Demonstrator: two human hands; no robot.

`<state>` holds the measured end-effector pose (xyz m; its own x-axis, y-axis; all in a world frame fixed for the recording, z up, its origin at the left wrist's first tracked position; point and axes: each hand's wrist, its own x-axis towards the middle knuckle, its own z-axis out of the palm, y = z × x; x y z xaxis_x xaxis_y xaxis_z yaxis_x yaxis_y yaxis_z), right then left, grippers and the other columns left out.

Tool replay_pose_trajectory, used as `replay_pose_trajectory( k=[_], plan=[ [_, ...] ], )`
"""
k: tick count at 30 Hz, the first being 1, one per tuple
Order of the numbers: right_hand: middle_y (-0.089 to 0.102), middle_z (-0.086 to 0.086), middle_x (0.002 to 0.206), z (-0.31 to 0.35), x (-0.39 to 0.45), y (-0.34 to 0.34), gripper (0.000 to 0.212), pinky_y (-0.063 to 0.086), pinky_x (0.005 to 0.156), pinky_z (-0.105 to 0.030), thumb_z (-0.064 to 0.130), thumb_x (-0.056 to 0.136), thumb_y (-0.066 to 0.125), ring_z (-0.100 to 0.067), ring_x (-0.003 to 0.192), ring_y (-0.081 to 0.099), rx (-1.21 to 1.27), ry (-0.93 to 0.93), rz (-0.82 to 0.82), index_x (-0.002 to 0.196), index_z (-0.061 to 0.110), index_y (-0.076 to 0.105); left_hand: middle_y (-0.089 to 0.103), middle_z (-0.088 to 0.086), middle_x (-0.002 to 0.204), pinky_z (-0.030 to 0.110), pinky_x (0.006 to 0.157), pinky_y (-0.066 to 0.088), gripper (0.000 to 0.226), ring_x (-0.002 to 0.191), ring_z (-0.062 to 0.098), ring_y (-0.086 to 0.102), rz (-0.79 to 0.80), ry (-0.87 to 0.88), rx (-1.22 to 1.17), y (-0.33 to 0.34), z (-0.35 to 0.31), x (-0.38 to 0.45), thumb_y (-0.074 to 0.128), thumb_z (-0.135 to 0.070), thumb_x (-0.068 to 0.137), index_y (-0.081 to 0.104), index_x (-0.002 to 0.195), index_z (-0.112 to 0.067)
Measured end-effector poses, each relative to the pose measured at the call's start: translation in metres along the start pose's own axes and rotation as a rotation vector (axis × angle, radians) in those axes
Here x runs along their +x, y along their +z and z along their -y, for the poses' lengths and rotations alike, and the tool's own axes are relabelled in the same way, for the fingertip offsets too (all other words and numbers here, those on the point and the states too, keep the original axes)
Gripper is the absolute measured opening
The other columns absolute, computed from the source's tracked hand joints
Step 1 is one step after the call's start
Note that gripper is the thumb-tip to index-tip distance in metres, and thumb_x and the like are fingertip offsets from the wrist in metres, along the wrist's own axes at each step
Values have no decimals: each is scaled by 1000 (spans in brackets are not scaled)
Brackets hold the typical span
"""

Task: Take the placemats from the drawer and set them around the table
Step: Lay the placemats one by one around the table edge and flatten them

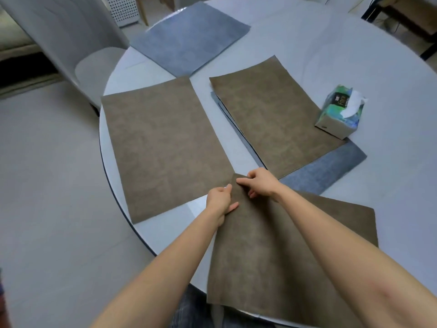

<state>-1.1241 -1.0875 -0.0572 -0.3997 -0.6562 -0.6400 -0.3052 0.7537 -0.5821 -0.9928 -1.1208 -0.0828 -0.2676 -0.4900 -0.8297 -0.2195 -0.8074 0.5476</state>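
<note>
Placemats, brown and blue, part laid on round surface.
I see left hand and right hand pinching the near brown placemat by its far corner, probably to square it.

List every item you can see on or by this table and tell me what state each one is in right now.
Left hand: gripping held brown placemat's far corner.
Right hand: pinching that same corner.
Held brown placemat: partly lifted, hanging over the near table edge.
Left brown placemat: lying flat.
Stack of placemats: brown on top, blue-grey beneath, fanned.
Far blue-grey placemat: flat.
Tissue box: open, tissue sticking out.
Chair: unoccupied.
</note>
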Motion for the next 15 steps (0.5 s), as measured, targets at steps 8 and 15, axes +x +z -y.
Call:
replay_pose_trajectory(
  k=[8,15],
  plan=[
    [52,-15,69,-17,-5,-6,22,40,48,-23,14,88,58,-16,48,50,276,-28,-139,73,-1,62,62,-2,69,26,77,52,30,69,8,58,-94,215,13,25,10,-8,55,-22,95,65,68,-13],
    [57,-2,125,-23,-15,-32,45,49,90,-39,13,94,49,-22,107,58,-511,-760,-152,138,21,46,67,0,97,22,73,50,17,89,10,62,-65,197,-146,21,2,-19,54,-19,97,68,88,-16]
  ],
)
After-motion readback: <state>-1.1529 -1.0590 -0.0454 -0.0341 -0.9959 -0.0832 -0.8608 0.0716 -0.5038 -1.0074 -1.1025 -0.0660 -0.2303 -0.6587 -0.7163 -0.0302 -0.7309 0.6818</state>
